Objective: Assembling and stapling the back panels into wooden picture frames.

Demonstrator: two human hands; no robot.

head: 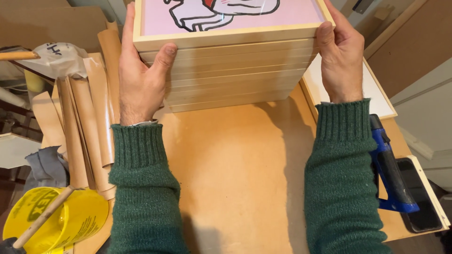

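both hands, left [141,77] and right [341,56], clamped on opposite sides of the top frame [226,33] of a stack [230,77], bench [235,178] below

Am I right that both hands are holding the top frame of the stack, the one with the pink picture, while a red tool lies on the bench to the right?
Nearly. The head view shows the left hand and right hand gripping the top frame of the stack, but the tool to the right is blue and black, not red.
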